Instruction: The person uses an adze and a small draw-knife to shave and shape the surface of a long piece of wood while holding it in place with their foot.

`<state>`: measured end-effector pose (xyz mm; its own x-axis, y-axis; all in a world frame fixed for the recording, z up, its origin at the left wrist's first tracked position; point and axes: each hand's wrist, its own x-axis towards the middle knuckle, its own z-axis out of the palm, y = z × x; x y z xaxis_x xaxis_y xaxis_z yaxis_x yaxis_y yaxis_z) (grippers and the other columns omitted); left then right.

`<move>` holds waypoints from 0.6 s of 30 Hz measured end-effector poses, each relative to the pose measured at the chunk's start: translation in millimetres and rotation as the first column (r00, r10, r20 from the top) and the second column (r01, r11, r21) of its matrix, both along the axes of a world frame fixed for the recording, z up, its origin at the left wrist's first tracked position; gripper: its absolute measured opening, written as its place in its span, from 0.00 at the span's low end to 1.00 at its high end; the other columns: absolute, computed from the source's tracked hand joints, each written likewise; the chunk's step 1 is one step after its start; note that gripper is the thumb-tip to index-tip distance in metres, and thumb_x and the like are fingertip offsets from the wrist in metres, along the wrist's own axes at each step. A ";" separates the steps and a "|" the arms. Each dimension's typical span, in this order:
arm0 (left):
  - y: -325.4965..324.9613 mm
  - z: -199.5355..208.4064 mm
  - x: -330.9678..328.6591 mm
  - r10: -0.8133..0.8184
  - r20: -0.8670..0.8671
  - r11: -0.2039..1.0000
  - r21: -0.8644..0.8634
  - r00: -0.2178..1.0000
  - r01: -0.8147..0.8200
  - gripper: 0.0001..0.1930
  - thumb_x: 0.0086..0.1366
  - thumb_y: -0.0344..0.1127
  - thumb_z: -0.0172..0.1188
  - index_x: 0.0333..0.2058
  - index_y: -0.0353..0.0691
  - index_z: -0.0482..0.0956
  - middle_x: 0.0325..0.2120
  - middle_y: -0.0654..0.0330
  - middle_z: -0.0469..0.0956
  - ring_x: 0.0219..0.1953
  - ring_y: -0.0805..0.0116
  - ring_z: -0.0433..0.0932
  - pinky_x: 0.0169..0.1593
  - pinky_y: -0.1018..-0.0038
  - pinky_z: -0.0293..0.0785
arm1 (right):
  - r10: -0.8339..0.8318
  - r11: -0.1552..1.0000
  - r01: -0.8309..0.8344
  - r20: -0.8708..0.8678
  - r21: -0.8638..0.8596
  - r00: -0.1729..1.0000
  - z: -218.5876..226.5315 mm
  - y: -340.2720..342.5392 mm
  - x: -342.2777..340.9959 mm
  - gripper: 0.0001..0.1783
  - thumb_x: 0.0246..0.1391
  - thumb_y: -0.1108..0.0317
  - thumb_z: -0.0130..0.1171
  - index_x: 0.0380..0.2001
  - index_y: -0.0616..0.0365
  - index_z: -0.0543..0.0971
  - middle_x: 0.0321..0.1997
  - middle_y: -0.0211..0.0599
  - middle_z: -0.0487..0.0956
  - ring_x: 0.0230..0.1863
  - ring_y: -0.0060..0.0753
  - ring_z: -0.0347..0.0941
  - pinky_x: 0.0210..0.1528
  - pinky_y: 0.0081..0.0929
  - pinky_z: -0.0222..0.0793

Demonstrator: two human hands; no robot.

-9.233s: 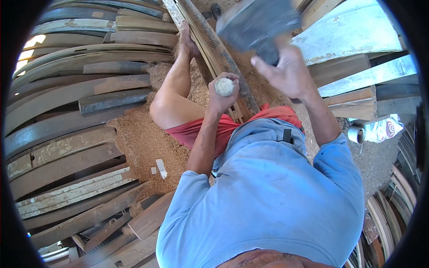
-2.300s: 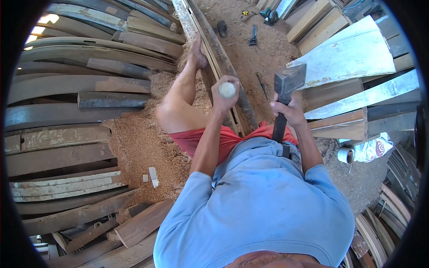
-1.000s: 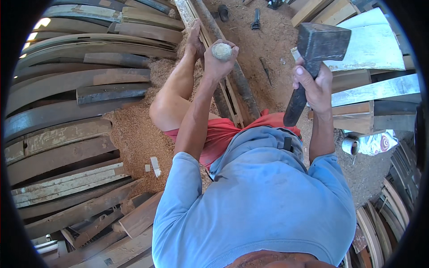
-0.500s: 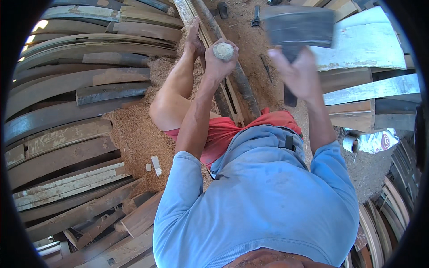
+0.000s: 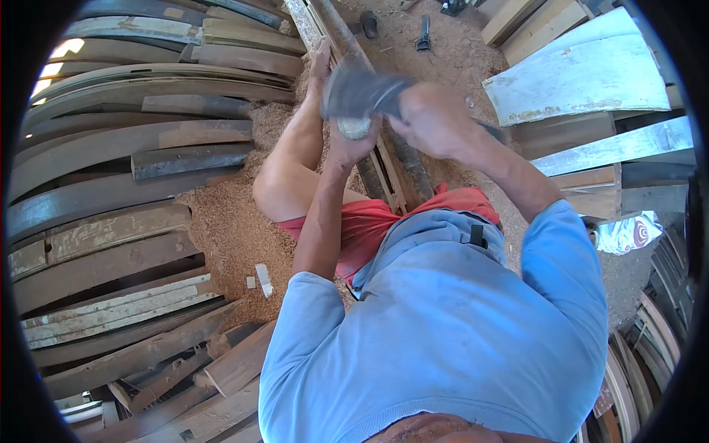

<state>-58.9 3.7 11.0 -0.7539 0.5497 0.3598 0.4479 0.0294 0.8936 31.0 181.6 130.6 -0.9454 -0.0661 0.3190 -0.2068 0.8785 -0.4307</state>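
My left hand [image 5: 351, 151] is closed round an upright tool whose round, pale, battered end [image 5: 354, 128] faces up; it looks like a chisel handle, and its lower part is hidden. My right hand [image 5: 436, 122] grips a dark mallet [image 5: 362, 92], blurred by motion, with its handle end [image 5: 491, 131] sticking out behind the fist. The mallet head is over my left hand, at the round end; whether they touch I cannot tell. Beneath the hands runs a long wooden piece [image 5: 385, 173] with a groove or slot along it. My bare foot [image 5: 320, 63] is against it.
Stacked curved boards [image 5: 133, 140] fill the left side. Wood shavings [image 5: 229, 244] cover the ground, with two small white pieces [image 5: 264, 279] on them. A whitish board [image 5: 583, 74] and more planks lie at right, near a shiny packet [image 5: 628, 232]. A dark tool [image 5: 423, 33] lies far off.
My right hand has swung the mallet leftward from the raised position at the right to over my left hand. My left hand has shifted slightly nearer, still holding the upright tool.
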 end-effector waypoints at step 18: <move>38.5 65.3 -14.0 0.106 0.277 0.989 0.069 0.955 -0.130 0.07 0.61 0.27 0.67 0.34 0.38 0.76 0.23 0.65 0.77 0.24 0.79 0.77 0.28 0.81 0.73 | -0.091 0.651 0.173 0.151 -0.739 0.984 39.2 40.6 65.3 0.15 0.57 0.62 0.67 0.37 0.64 0.77 0.25 0.29 0.77 0.22 0.19 0.72 0.24 0.21 0.70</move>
